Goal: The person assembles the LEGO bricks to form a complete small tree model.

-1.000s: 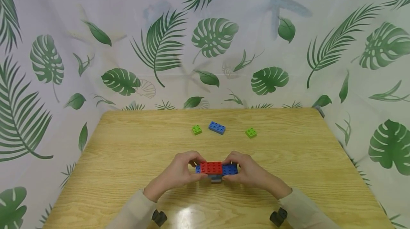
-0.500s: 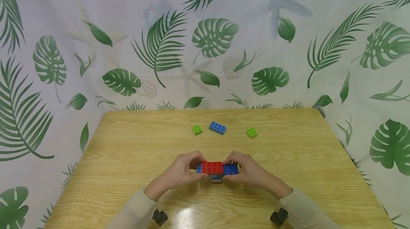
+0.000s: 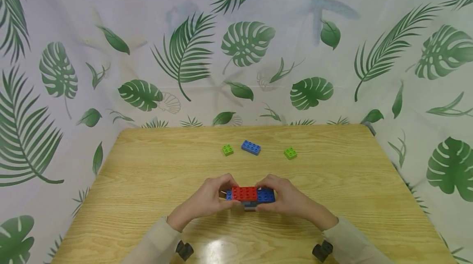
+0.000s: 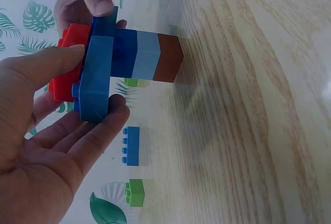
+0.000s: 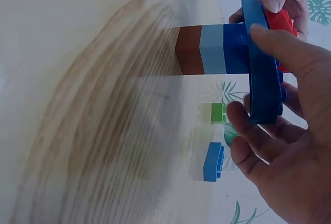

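Observation:
A stack of toy building bricks stands on the table between both hands. Its foot is a brown brick (image 4: 169, 58), with a light blue brick (image 4: 146, 55) and a dark blue one (image 5: 236, 49) above. Two long blue bricks lie end to end over these, and a red brick (image 3: 244, 193) lies across them on top. My left hand (image 3: 207, 198) grips the stack's left end, thumb on the near side at the red brick. My right hand (image 3: 286, 197) pinches the right blue brick (image 3: 266, 195) between thumb and fingers. The fingers partly hide the blue ends.
Beyond the stack lie a loose blue brick (image 3: 251, 147), a small green brick (image 3: 227, 150) to its left and another green brick (image 3: 290, 153) to its right. A leaf-patterned cloth (image 3: 199, 112) hangs behind the wooden table (image 3: 155, 161).
Hands and stack stay almost in place. My right fingers shift very slightly left along the blue brick, toward the red one.

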Tool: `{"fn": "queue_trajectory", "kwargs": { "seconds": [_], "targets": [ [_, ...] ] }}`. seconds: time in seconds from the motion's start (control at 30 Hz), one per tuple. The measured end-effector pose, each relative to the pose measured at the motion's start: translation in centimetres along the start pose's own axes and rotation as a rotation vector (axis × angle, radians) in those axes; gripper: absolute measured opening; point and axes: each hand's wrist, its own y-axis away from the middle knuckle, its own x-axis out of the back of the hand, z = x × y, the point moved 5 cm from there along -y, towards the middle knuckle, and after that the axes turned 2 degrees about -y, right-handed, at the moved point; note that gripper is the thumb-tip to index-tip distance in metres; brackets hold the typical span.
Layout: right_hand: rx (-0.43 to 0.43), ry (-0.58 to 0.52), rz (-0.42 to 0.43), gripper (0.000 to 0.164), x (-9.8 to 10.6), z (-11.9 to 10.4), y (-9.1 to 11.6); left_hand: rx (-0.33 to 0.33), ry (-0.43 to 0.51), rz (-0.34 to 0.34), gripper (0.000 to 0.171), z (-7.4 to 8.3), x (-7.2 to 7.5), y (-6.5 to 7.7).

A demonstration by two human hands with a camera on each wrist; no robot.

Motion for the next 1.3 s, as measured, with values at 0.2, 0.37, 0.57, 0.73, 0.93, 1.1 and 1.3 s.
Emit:
{"fn": "queue_trajectory", "kwargs": {
  "seconds": [0.2, 0.37, 0.57, 0.73, 0.93, 1.1, 1.3],
  "targets": [
    [0.070, -0.033, 0.055, 0.043, -0.36, -0.50, 0.08, 0.004, -0.005, -0.007, 0.026, 0.04, 0.07, 0.00],
    [0.101, -0.045, 0.084, 0.036, -0.45, -0.63, 0.01, 0.007, -0.007, -0.007, 0.026, 0.09, 0.09, 0.02],
    [0.120, -0.045, 0.078, 0.033, -0.41, -0.76, -0.11, 0.020, -0.003, -0.007, 0.024, 0.09, 0.07, -0.04],
    [0.117, -0.037, 0.068, 0.031, -0.40, -0.82, -0.16, 0.030, -0.002, -0.012, 0.024, 0.08, 0.07, -0.07],
    [0.109, -0.035, 0.049, 0.031, -0.40, -0.87, -0.36, 0.057, -0.002, -0.007, 0.025, -0.25, 0.04, -0.11],
    [0.112, -0.040, 0.038, 0.029, -0.38, -0.78, -0.50, 0.071, 0.007, -0.005, 0.025, -0.46, 0.05, -0.17],
    [0.096, -0.047, 0.026, 0.029, -0.46, -0.54, -0.58, 0.079, 0.030, -0.012, 0.024, -0.54, -0.01, -0.14]
  ]
}}
